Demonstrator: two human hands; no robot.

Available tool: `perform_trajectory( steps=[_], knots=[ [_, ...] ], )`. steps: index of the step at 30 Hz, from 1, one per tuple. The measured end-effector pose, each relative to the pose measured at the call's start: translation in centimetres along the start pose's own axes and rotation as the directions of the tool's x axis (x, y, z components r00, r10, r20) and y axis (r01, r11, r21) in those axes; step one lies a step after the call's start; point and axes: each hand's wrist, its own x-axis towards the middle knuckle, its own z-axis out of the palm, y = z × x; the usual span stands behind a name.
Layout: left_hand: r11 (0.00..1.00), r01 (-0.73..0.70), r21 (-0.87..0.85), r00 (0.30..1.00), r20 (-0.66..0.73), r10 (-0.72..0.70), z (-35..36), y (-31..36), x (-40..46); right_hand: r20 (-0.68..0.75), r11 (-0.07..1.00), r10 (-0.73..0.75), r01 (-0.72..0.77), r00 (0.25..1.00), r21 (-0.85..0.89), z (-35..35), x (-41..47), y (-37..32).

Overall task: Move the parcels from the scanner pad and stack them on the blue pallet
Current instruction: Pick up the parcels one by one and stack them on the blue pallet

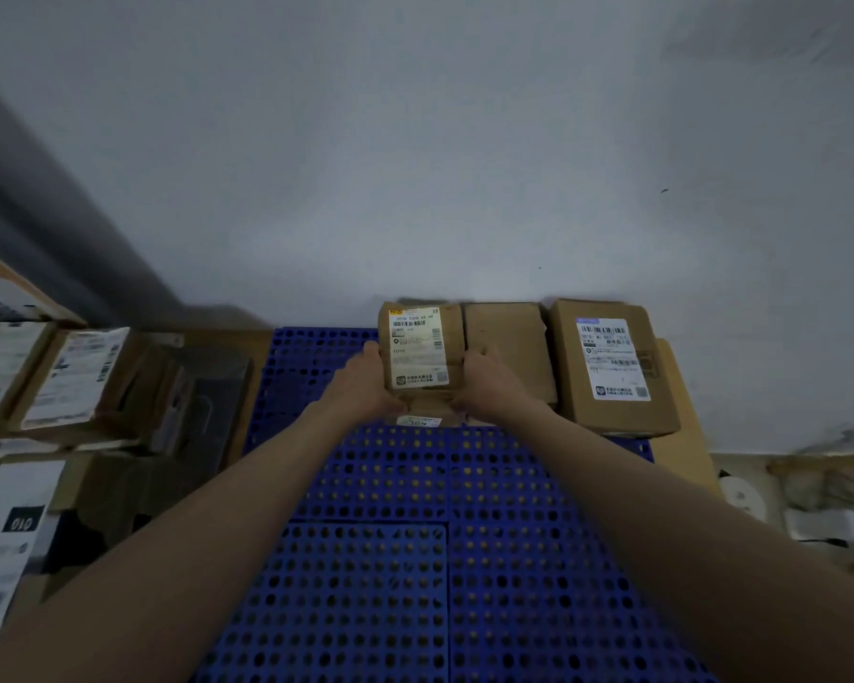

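I have both arms stretched out toward twelve o'clock over the blue pallet [415, 559], a perforated plastic grid that fills the lower middle of my view. My left hand [361, 386] grips the left side of a small cardboard parcel [420, 347], fingers curled along its edge, and my right hand [489, 386] grips its right side the same way, thumb on top. The parcel has a white shipping label with barcodes facing up. It sits at the far edge of the pallet, close to the grey wall [415, 140], and I cannot tell whether it rests on the pallet or is just above it. Under its near edge a strip of another label [422, 420] peeks out, so something flat lies beneath or just in front of it.

Just beside the parcel at its three o'clock is a plain brown box [506, 347] with no label showing, touching my right hand. Further toward three o'clock stands a larger cardboard box [612, 367] with a white label on top, also on the far edge of the pallet.

At my nine o'clock, off the pallet, several more labelled parcels [45, 377] lie crowded together, blurred.
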Motion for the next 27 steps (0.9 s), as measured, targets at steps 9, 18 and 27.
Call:
perform_trajectory(
  steps=[9,18,27],
  knots=[
    [0.997,-0.063,-0.053,0.996,-0.06,0.06,1.3,-0.8,2.3,-0.036,0.998,0.001,0.001,0.999,0.063,0.8,1.8,0.2],
    [0.997,-0.059,0.041,0.997,-0.052,0.061,2.1,-1.0,2.5,-0.096,0.996,-0.056,0.061,0.994,0.057,1.2,1.5,0.1],
    [0.984,-0.004,0.176,0.999,0.032,-0.002,-0.2,-0.5,-1.9,-0.043,0.999,-0.045,0.044,0.998,-0.031,-0.7,-3.1,-1.1]
  ],
)
